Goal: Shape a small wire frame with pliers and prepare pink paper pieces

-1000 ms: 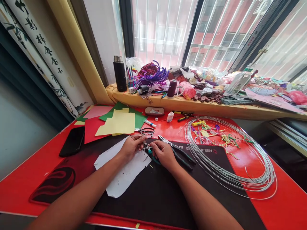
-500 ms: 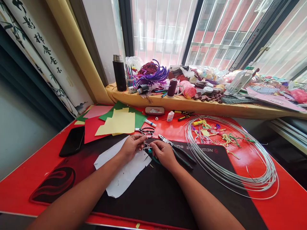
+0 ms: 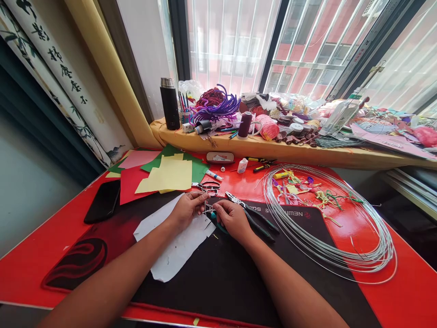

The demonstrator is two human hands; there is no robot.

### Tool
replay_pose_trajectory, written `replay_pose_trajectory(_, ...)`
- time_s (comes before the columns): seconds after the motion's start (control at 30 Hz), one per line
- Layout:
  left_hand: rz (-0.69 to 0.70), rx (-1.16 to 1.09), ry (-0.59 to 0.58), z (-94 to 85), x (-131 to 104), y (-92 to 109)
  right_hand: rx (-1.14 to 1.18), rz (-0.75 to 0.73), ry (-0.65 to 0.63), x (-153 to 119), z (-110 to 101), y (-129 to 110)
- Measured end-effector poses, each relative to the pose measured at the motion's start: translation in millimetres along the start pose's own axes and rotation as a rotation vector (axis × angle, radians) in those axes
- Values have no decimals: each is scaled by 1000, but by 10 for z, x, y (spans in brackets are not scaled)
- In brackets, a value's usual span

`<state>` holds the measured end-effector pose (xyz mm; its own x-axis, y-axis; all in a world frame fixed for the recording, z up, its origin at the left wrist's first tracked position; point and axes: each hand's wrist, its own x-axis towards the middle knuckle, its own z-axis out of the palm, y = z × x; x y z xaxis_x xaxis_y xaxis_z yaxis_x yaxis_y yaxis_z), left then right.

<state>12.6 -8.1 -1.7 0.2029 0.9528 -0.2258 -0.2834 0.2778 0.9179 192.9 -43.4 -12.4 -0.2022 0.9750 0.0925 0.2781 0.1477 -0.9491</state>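
Observation:
A small bent wire piece (image 3: 208, 209) is held between my two hands above the black mat (image 3: 239, 273). My left hand (image 3: 187, 210) pinches its left side, fingers closed, over the upper part of the white paper (image 3: 182, 255). On the other side my right hand (image 3: 232, 218) grips the wire with thumb and fingertips. Under and beside the right fingers a green-handled tool shows in part. Pliers with dark handles (image 3: 257, 218) lie just right of my right hand. Scissors (image 3: 209, 187) rest behind the hands.
A large wire coil (image 3: 382, 237) lies at the right around coloured scraps. Coloured paper sheets (image 3: 167, 175) and a black phone (image 3: 103, 202) are at the left. Behind stand a glue bottle (image 3: 242, 166) and, on the ledge, a black flask (image 3: 170, 105) beside purple cord (image 3: 221, 107).
The small wire piece has turned slightly between my fingers. Both hands have stayed almost in place, still closed on it.

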Motion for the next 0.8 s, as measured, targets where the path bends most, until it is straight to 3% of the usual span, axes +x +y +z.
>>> replay_pose_trajectory(0.53, -10, -20, -11, -17, 10, -9, 18, 4, -2, 7, 8, 35)
replay_pose_trajectory(0.8, 22, 27, -62, -8, 3, -26, -27, -65, -52, 17, 18, 76)
